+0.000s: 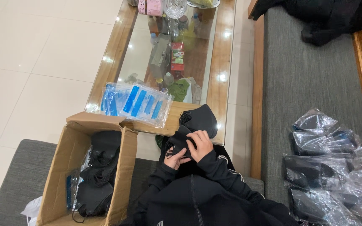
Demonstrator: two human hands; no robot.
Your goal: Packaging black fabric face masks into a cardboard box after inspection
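A person in a black jacket sits over a stack of black face masks, held just above the lap at the near edge of the desk. The masks are soft, dark cloth, folded flat, with thin ear loops trailing at the left side. The right hand lies curled over the top of the stack, fingers bent and pressing it. The left hand closes on the stack from below, thumb and fingers pinching its lower corner. A second bundle of black masks rests just beyond, on the desk's near edge.

To the left, an open cardboard box stands on a grey cushion, flaps up, packed with more dark masks. On the right, a heap of clear plastic bags holding dark masks lies on the grey sofa seat, well apart from the hands, with bare seat beyond it.

Farther out, a sheaf of clear bags with blue strips overhangs the desk's near left corner. The desk's glass top shows bottles and cartons on the shelf beneath. Pale floor tiles spread to the left, and a black garment lies at the sofa's far end.
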